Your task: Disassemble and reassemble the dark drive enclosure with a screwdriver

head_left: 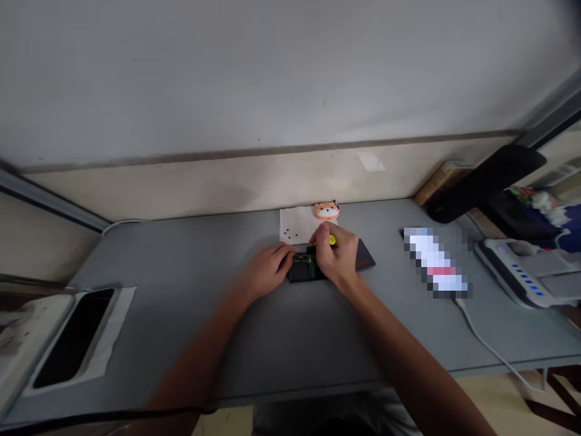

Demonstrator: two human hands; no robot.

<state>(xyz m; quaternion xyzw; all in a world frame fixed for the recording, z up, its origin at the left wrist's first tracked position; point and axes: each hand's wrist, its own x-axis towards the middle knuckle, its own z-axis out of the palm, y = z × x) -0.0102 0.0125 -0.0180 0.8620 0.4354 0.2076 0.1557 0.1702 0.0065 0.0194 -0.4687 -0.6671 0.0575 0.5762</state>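
Mid-table (181, 260), the left hand (267, 272), grip loose, is bracing the board (304, 261) by its edge while the right hand (338, 260), grip closed on the screwdriver (332, 240), is working over it, best holding the tool upright and pressing lightly.

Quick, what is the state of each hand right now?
Left hand: loosely curled, fingertips against the black device; real grip cannot be told.
Right hand: closed on a yellow-tipped tool, over the device.

There are two hands, a left hand (267, 270) and a right hand (336, 259). There is one small green board (304, 261), one yellow tool (332, 240), one white paper (295, 227), one orange toy animal (327, 211), one black phone (75, 336) and one white cable (490, 346).
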